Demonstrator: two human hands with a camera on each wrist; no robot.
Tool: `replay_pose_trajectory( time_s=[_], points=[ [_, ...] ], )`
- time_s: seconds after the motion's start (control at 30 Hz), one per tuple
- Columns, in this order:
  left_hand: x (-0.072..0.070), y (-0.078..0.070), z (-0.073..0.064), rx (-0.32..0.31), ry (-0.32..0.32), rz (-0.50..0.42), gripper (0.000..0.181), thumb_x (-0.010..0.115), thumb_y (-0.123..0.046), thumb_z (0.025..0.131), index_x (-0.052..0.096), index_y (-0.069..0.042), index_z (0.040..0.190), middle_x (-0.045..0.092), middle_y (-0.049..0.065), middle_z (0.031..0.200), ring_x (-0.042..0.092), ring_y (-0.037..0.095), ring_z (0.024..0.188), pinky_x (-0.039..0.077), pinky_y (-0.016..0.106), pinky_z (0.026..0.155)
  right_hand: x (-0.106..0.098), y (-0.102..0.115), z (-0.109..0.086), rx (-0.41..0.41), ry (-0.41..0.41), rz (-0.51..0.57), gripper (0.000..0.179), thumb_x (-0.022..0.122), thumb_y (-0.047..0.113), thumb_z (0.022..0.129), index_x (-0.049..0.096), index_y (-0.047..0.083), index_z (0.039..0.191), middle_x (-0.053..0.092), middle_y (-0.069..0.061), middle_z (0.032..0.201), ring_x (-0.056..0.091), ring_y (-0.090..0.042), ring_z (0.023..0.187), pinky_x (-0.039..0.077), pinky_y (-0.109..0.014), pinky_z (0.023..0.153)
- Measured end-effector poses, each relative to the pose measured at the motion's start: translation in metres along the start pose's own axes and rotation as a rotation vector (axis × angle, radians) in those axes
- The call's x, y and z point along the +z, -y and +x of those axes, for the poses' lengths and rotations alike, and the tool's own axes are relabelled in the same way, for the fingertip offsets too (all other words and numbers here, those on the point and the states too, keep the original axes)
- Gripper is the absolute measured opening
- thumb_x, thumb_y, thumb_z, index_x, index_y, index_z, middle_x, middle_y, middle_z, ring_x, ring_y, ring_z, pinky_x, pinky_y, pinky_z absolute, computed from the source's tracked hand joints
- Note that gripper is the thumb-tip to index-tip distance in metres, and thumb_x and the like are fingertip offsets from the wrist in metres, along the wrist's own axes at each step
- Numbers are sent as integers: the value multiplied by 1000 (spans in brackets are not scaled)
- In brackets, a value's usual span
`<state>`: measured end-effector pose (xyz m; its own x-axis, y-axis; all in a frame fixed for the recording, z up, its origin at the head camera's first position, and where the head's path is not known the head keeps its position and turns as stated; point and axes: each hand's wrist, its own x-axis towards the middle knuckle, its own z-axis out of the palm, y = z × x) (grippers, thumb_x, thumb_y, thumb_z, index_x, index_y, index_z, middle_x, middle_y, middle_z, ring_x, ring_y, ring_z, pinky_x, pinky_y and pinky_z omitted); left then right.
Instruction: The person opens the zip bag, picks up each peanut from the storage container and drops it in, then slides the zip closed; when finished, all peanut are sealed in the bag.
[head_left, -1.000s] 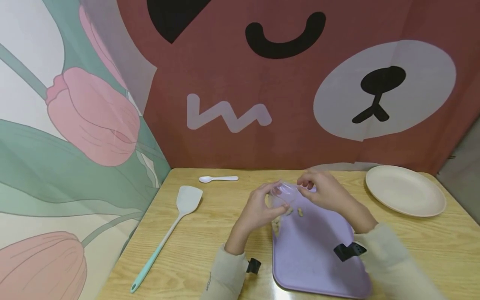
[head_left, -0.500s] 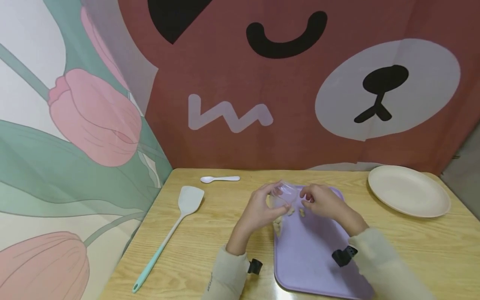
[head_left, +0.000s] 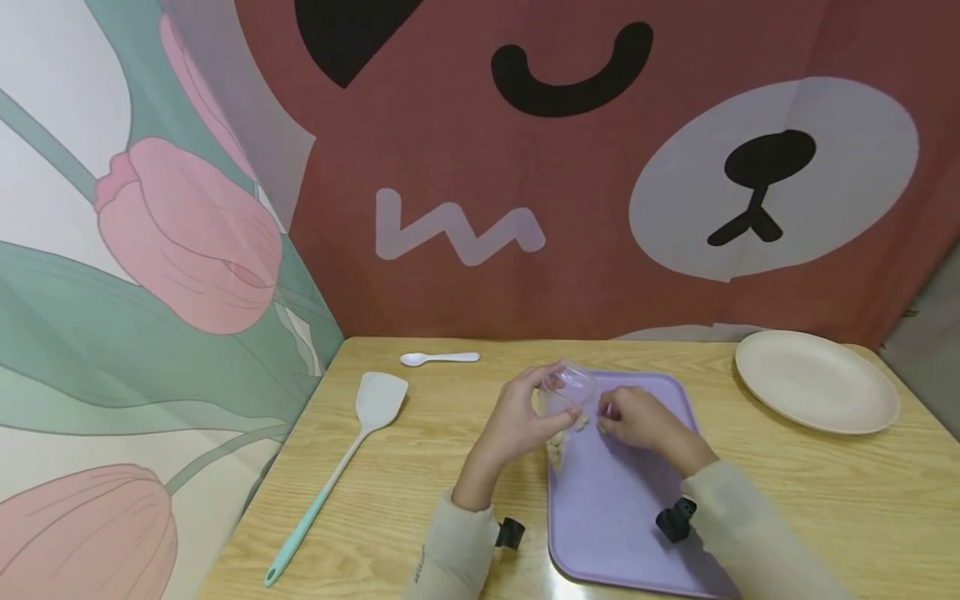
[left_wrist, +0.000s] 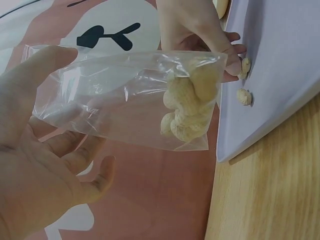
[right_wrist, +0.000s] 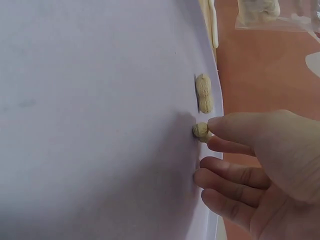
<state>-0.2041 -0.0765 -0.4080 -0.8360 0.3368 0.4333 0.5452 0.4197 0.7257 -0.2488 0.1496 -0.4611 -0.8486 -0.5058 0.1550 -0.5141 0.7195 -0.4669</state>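
Observation:
A clear plastic bag (left_wrist: 125, 100) with several peanuts (left_wrist: 187, 102) at its bottom hangs from my left hand (head_left: 517, 417). Thumb and fingers hold it by its spread mouth, over the tray's far left corner. Below, on the purple tray (head_left: 615, 508), my right hand (head_left: 637, 421) pinches one peanut (right_wrist: 201, 130) between thumb and index finger, its other fingers bent. This peanut is at the tray surface and partly hidden by the fingertips. Another peanut (right_wrist: 204, 93) lies beside it on the tray, near the far edge.
On the wooden table a white spatula (head_left: 378, 400) with a turquoise handle lies to the left. Behind it is a small white spoon (head_left: 438, 358). A beige plate (head_left: 817, 383) sits at the back right. A printed curtain (head_left: 450, 292) hangs along the table's far edge.
My right hand has left the bag's mouth and come down toward me to the tray, where it has taken hold of a loose peanut. The left hand and bag have stayed nearly still.

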Motion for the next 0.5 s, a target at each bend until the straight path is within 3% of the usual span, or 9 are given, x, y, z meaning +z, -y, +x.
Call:
replay_pose_trajectory(
  time_s=[0.5],
  points=[
    [-2,-1,0,-9,15,-8,58,78,-17,82,59,-2,134,67,10,103,61,14,99,45,34,96,12,4,3,-22,4,24,9,71,-3,77,70,5,79,57,5,66,50,-10,62,45,-32,59]
  ],
)
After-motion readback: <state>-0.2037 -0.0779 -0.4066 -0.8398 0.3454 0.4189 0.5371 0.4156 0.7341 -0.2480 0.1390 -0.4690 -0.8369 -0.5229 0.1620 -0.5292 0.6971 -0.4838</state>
